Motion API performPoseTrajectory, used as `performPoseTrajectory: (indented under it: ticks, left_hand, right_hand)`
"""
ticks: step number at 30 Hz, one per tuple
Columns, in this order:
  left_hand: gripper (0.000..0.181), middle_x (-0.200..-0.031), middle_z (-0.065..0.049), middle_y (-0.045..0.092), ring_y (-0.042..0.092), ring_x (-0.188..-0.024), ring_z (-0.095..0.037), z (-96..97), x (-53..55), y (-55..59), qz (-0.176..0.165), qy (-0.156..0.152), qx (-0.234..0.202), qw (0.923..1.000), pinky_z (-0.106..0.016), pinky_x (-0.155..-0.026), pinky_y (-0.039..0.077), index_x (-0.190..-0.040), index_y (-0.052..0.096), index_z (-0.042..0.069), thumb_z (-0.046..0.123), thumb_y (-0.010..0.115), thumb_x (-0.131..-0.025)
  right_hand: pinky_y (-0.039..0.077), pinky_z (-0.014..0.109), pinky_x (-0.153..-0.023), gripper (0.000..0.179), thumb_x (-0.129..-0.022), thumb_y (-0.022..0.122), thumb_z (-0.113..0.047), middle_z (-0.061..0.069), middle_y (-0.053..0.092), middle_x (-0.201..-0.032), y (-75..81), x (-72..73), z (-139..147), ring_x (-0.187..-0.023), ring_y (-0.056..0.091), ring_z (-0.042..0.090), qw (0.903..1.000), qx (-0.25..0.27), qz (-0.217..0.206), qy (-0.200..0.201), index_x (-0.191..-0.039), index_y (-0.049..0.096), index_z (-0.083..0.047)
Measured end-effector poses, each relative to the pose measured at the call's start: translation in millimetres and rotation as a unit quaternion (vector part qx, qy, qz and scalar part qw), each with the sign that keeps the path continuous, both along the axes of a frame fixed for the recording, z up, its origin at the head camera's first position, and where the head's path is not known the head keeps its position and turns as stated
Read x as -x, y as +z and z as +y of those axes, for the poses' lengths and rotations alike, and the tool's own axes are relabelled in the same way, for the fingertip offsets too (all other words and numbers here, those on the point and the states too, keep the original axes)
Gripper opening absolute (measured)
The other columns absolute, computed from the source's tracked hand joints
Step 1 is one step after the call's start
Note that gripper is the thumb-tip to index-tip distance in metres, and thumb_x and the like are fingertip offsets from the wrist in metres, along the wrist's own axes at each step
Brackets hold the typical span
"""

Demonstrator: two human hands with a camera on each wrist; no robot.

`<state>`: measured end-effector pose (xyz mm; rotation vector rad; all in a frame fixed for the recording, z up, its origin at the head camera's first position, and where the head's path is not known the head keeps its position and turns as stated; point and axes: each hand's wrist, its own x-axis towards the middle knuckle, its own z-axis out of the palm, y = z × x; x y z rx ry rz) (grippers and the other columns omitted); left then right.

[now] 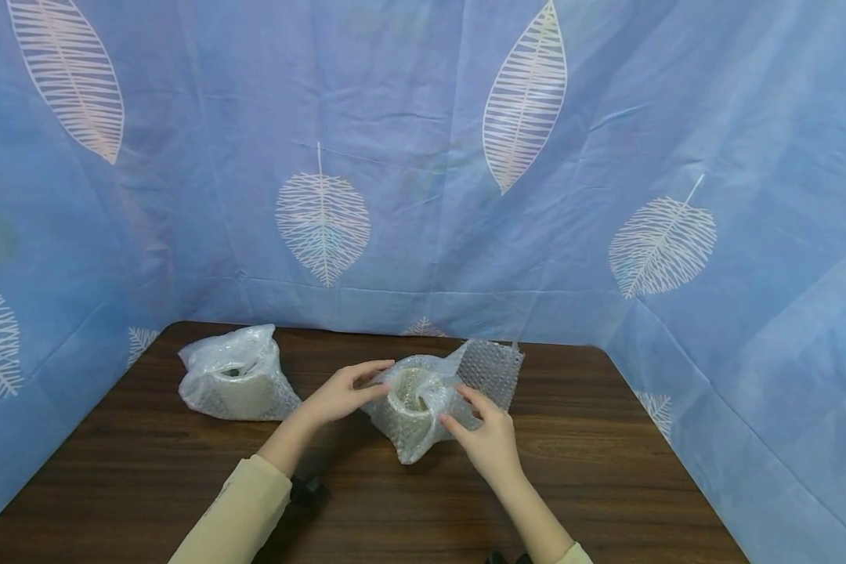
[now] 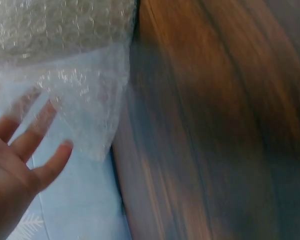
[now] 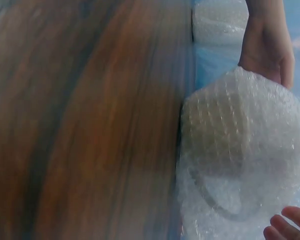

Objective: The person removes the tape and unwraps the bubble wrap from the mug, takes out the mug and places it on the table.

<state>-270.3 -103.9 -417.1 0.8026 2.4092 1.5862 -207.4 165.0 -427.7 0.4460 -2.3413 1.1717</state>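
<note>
A pale mug (image 1: 409,415) stands upright on the table, loosely wrapped in bubble wrap (image 1: 492,368), its round opening facing up. Through the plastic in the right wrist view, the curved handle (image 3: 207,195) shows. My left hand (image 1: 341,395) is at the left side of the bundle, fingers spread; in the left wrist view some fingertips (image 2: 47,110) are behind the clear plastic. On the opposite side, my right hand (image 1: 492,445) has its fingers apart and slightly bent, at the wrap's edge. Whether the right fingertips press the wrap I cannot tell.
Another bubble-wrapped bundle (image 1: 243,384) with a hole in its top sits at the table's back left, beside my left forearm. The dark wooden table (image 1: 606,462) ends at a blue leaf-patterned curtain (image 1: 409,235) behind and along the sides.
</note>
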Motion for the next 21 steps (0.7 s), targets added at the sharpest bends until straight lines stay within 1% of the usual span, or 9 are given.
performPoseTrajectory:
  ticks: [2,4,10,11,13,17,18,20,21]
  left_hand:
    - [0.054,-0.149,-0.010,0.037,0.032,-0.136,-0.034,-2.9,1.6,-0.6,0.005,-0.020,0.002,0.9998,-0.050,-0.103,0.035,-0.146,0.042,0.012,0.030,0.058,-0.097]
    - [0.053,-0.148,-0.011,0.038,0.034,-0.135,-0.036,-5.4,3.7,-2.0,0.015,-0.029,0.006,0.9995,-0.051,-0.101,0.036,-0.146,0.043,0.011,0.028,0.058,-0.097]
    - [0.048,-0.144,-0.015,0.043,0.042,-0.128,-0.038,-7.3,9.5,-3.7,0.035,-0.032,0.004,0.9989,-0.050,-0.091,0.046,-0.143,0.046,0.007,0.019,0.057,-0.098]
    - [0.047,-0.144,-0.017,0.043,0.042,-0.128,-0.039,-6.6,8.5,-1.2,0.033,-0.031,0.005,0.9990,-0.051,-0.091,0.046,-0.142,0.046,0.005,0.016,0.057,-0.098]
    - [0.045,-0.143,-0.019,0.043,0.042,-0.127,-0.041,-5.2,2.8,8.4,0.029,-0.027,0.006,0.9992,-0.052,-0.091,0.046,-0.141,0.046,0.002,0.013,0.056,-0.098]
    - [0.044,-0.143,-0.017,0.044,0.043,-0.127,-0.040,-4.4,3.5,10.5,0.023,-0.018,0.008,0.9996,-0.052,-0.091,0.045,-0.140,0.049,0.005,0.017,0.056,-0.099]
    - [0.044,-0.143,-0.016,0.044,0.044,-0.126,-0.039,-4.7,5.1,8.8,0.023,-0.017,0.005,0.9996,-0.051,-0.091,0.045,-0.140,0.049,0.006,0.020,0.056,-0.099]
    - [0.045,-0.142,-0.013,0.045,0.046,-0.125,-0.036,-5.1,12.0,1.3,0.022,-0.014,0.003,0.9997,-0.050,-0.090,0.046,-0.141,0.049,0.009,0.025,0.056,-0.099]
    - [0.045,-0.142,-0.014,0.045,0.047,-0.124,-0.036,-4.9,12.7,1.5,0.019,-0.013,0.002,0.9997,-0.049,-0.090,0.046,-0.141,0.049,0.008,0.025,0.055,-0.099]
  right_hand:
    - [0.050,0.048,-0.084,0.052,-0.080,0.080,-0.026,0.012,0.061,-0.125,-0.8,-0.6,-2.1,-0.116,0.056,0.032,0.9999,-0.007,-0.010,0.005,-0.124,0.063,-0.005]
    - [0.050,0.048,-0.085,0.053,-0.081,0.079,-0.029,0.013,0.059,-0.128,0.0,-1.6,-4.4,-0.119,0.054,0.033,0.9997,-0.010,-0.021,0.011,-0.125,0.063,-0.005]
    - [0.048,0.053,-0.086,0.060,-0.082,0.075,-0.040,0.018,0.054,-0.133,2.1,-3.1,-9.9,-0.122,0.050,0.037,0.9981,-0.019,-0.054,0.024,-0.129,0.060,-0.006]
    - [0.049,0.053,-0.086,0.060,-0.082,0.075,-0.040,0.018,0.054,-0.133,2.6,-3.3,-10.7,-0.122,0.050,0.037,0.9979,-0.021,-0.056,0.023,-0.129,0.060,-0.006]
    - [0.049,0.052,-0.085,0.061,-0.081,0.076,-0.040,0.018,0.054,-0.133,3.3,-3.5,-12.0,-0.121,0.050,0.037,0.9978,-0.026,-0.058,0.019,-0.129,0.060,-0.006]
    - [0.051,0.049,-0.084,0.059,-0.080,0.077,-0.039,0.017,0.055,-0.132,4.5,-3.9,-13.9,-0.120,0.052,0.036,0.9974,-0.035,-0.062,0.005,-0.127,0.062,-0.007]
    - [0.051,0.048,-0.083,0.058,-0.080,0.077,-0.039,0.016,0.056,-0.132,4.7,-3.8,-14.2,-0.119,0.052,0.035,0.9973,-0.038,-0.063,0.002,-0.127,0.062,-0.008]
    - [0.051,0.048,-0.082,0.057,-0.080,0.078,-0.039,0.014,0.057,-0.131,5.0,-3.6,-14.9,-0.117,0.054,0.034,0.9969,-0.043,-0.065,-0.004,-0.126,0.063,-0.009]
    - [0.051,0.048,-0.082,0.057,-0.080,0.078,-0.039,0.014,0.057,-0.130,5.2,-3.6,-15.1,-0.117,0.055,0.034,0.9969,-0.045,-0.065,-0.006,-0.125,0.063,-0.009]
